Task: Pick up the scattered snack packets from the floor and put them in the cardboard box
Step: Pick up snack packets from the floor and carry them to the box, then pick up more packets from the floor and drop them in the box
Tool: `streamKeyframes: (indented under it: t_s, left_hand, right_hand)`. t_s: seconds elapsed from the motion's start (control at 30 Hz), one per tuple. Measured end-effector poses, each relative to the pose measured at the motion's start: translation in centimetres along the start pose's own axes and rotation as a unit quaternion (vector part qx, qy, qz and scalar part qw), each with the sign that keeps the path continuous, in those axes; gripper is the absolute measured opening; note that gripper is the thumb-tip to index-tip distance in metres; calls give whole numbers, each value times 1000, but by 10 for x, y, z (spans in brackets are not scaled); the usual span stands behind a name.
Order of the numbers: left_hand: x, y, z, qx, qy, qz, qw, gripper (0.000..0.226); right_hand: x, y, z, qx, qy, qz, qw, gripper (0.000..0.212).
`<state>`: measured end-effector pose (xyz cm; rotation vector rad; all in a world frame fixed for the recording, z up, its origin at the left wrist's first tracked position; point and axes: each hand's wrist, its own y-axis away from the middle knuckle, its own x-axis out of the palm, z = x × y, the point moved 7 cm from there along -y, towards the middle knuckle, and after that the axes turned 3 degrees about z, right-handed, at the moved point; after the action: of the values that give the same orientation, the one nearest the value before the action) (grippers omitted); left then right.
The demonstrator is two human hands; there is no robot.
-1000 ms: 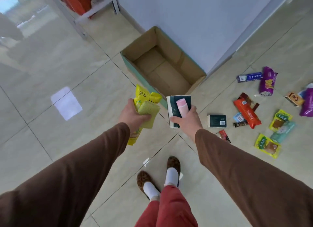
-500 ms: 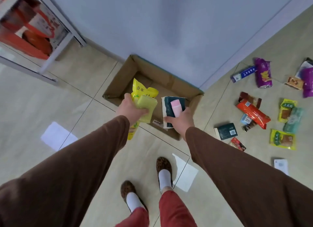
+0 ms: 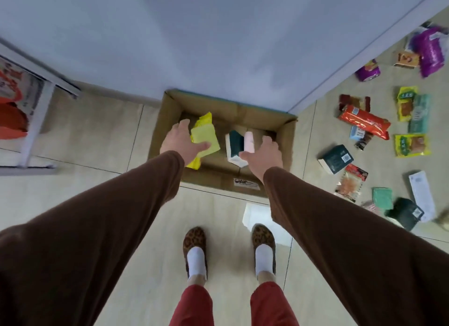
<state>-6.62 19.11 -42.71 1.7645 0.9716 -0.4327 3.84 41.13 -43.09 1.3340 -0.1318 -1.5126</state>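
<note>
Over the open brown cardboard box against the blue-grey wall I have both hands out, so whatever leaves them should fall inside rather than onto the tiles. My left hand has its fingers spread and thumb out, the yellow and pale-green flat snack packets just beside the palm; I cannot tell whether it touches them or has let go. My right hand is likewise spread, with the dark-green-and-white carton and pale pink tube at its fingertips, seemingly released. Nothing blocks the box mouth. Well apart to my right, an orange foil packet, purple bags and other snacks lie scattered; I judge most of the work remains.
</note>
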Motion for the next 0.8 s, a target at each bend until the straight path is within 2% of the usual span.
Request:
streamKeyframes:
  t_s: [0.1,0.17,0.27,0.43,0.57,0.8]
  left_hand:
    - [-12,11,-13,96,-62,-20,993,68]
    - [-15,24,-24,146,-108,-6,983,58]
    - [-15,42,-44,204,-157,22,966,54]
    - [-12,77,-92,271,-194,28,942,43]
    - [13,115,-146,322,-248,45,913,35]
    - [113,193,-250,369,-292,79,879,29]
  right_hand:
    - [-6,19,11,-55,60,-25,996,59]
    - [-13,32,17,-89,89,-44,991,52]
    - [-29,54,16,-118,131,-62,982,50]
    - [-62,88,-11,-123,98,-80,984,45]
    - [-100,117,-58,-105,106,-108,983,32]
    - [-161,169,-194,-61,46,-136,988,34]
